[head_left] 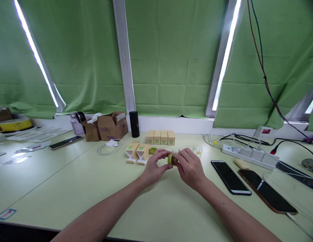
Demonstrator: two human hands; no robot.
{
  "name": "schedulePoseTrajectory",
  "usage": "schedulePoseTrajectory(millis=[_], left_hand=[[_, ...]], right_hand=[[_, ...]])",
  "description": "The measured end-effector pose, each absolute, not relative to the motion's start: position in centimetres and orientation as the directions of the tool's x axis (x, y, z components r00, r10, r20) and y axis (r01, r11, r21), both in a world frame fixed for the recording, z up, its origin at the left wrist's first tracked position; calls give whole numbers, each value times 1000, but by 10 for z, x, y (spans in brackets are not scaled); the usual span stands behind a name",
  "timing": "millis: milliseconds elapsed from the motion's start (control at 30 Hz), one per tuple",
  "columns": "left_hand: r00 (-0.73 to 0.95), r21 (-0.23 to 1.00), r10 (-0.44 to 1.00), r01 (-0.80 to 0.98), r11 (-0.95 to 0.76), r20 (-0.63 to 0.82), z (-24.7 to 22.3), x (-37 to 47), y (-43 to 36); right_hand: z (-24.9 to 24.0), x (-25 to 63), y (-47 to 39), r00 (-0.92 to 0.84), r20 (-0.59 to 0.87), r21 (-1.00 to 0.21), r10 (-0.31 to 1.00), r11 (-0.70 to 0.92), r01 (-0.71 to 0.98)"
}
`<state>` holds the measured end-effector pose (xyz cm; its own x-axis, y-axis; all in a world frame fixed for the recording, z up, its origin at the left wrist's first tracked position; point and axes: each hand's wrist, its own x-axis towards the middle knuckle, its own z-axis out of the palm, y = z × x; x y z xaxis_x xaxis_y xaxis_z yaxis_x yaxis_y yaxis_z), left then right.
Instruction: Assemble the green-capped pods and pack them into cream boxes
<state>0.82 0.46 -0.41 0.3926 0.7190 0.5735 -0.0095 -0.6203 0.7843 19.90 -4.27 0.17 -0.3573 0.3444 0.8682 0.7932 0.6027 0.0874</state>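
A small olive-green case (169, 159) with rounded corners is held up over the table between both hands. My left hand (154, 166) pinches its left side between thumb and fingers. My right hand (191, 168) grips it from the right, fingers bent over its open side and hiding what is inside. Just behind the fingertips a small white piece (175, 151) shows; I cannot tell whether it is touched. Another green piece (152, 150) lies behind my left hand. Beside it are two opened cardboard boxes (143, 152). Clear plastic pieces (198, 150) with a bit of yellow lie behind my right hand.
Several closed small boxes (161, 137) stand in a row at the back. Left are a white charger (111, 144), cardboard cartons (112, 127) and a black cylinder (134, 124). Two phones (231, 177) (267, 190) and a power strip (249, 155) with cables lie right.
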Motion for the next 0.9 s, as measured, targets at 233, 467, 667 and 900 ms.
schedulePoseTrajectory(millis=[233,467,667,900], left_hand=[[360,778,727,3,-628,585,-3,6,5],[288,741,729,87,-666,621,-2,4,7],[310,678,673,112,-727,671,-2,5,5],[294,696,704,150,-702,647,-2,5,3]], right_hand=[[5,203,-47,-345,852,4,395,653,757],[2,200,-49,-338,837,-50,430,675,736],[-8,198,-42,-292,824,-167,486,701,693],[-8,198,-39,-176,824,-325,538,704,632]])
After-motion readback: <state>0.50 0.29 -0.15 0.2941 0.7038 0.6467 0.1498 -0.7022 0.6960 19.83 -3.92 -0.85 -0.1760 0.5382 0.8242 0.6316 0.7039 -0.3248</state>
